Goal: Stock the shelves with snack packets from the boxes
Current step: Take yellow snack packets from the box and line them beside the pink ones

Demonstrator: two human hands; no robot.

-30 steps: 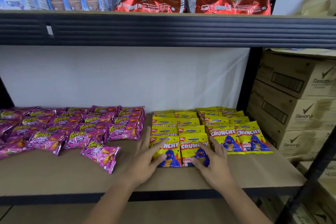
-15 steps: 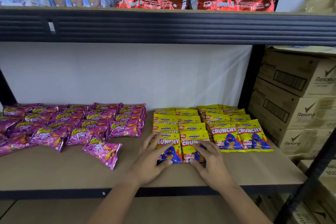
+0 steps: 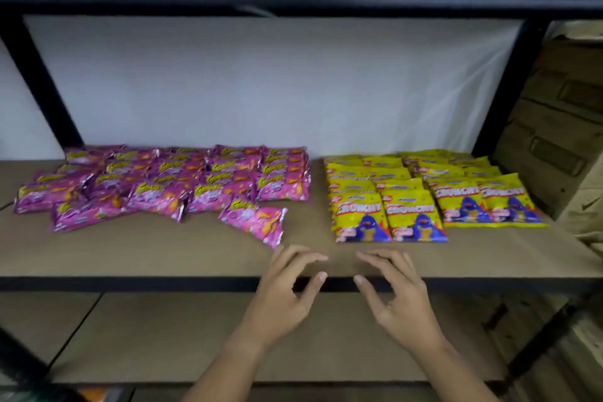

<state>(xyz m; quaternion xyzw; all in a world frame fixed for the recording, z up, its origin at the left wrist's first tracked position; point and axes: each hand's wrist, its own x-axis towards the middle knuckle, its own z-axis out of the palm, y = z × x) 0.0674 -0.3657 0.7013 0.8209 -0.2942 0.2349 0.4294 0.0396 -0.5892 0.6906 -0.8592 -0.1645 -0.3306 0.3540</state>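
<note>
the yellow crunchy packets (image 3: pixel 421 192) lie in overlapping rows on the right half of the shelf (image 3: pixel 163 258), their long axes running from the front edge back toward the wall. my right hand (image 3: pixel 396 297) is the nearer one, just below the front 2 packets in the frame, apart from them. my left hand (image 3: pixel 287 290) sits lower centre, beside the stray pink packet (image 3: pixel 253 220), which lies tilted off the pink packets (image 3: pixel 163 183) at centre left. the fingers of both hands are loosely curled and hold nothing. i judge the next reach goes to the boxes, which aren't in view.
</note>
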